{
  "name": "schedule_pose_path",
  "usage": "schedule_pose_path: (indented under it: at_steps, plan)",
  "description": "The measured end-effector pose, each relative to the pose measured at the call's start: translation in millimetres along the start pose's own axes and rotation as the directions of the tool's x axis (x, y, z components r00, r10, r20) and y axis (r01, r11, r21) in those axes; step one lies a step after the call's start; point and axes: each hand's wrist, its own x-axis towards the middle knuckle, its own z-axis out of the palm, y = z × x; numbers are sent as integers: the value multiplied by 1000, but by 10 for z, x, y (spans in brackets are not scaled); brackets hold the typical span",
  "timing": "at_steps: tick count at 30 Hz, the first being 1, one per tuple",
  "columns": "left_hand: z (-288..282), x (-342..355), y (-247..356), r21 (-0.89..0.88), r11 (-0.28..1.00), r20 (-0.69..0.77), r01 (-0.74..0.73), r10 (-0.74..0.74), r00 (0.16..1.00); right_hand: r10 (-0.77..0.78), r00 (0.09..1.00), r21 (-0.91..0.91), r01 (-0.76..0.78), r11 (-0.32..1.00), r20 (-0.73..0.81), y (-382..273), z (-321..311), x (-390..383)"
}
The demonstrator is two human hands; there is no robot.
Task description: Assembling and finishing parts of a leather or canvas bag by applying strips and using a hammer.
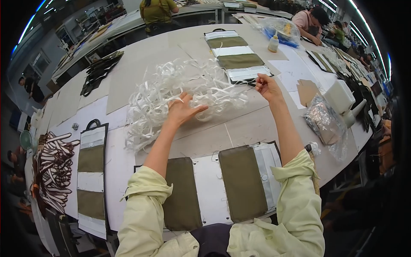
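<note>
A tangled heap of white ribbon strips (150,100) lies in the middle of the table. My left hand (184,109) rests on the heap with its thumb and fingers spread, the fingertips partly hidden among the loops. To the right of the heap, my right hand (267,87) is raised with its fingers pinched on a white ribbon (244,81), whose thin end trails left toward the pile. Right in front of me lies a fabric panel with olive and white bands (242,184), dark-edged and partly covered by my forearms.
Similar banded panels lie at the left (91,158) and far side (237,51). Brown-and-white strips (53,171) are piled at the left edge. A small glue bottle (273,43), a clear plastic bag (327,124) and a white container (339,97) stand to the right. A co-worker (310,23) sits beyond.
</note>
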Motion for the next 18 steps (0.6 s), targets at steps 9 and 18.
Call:
schedule_pose_path:
  at_steps: [9, 18]
  plan:
    - [156, -1, 10, 177, 982, 12, -65, 64, 998, -395, 353, -475, 837, -271, 848, 359, 923, -727]
    - [223, 52, -144, 145, 987, 20, -66, 64, 998, -67, 514, -515, 825, -231, 855, 391, 657, -680]
